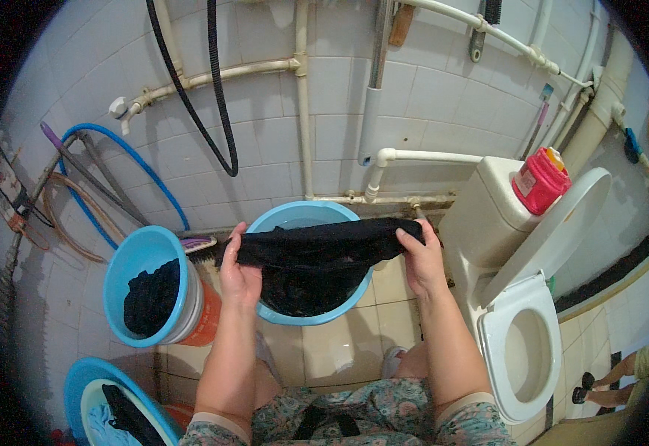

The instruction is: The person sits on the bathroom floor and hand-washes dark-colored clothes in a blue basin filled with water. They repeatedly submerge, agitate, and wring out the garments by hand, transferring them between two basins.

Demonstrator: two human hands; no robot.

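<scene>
Stretched between my two hands is a black cloth garment (319, 242), held over a light blue plastic basin (313, 319) on the floor. My left hand (241, 273) grips its left end, and my right hand (422, 256) pinches the other end between thumb and fingers. Below it, more dark cloth (313, 292) fills the front of the basin; whether it joins the held piece I cannot tell. Some water (316, 219) shows behind the garment. Left of my left hand, a light blue basin (113, 284) with black cloth (154, 298) sits on a bucket (201, 315).
At lower left, a blue tub (76, 384) holds a paler basin with clothes (126, 418). A toilet (553, 345) with raised lid stands right, a red container (541, 181) on its tank. Behind are a brush (199, 245), a black hose (227, 111) and pipes (303, 128). Another person's legs (614, 384) show far right.
</scene>
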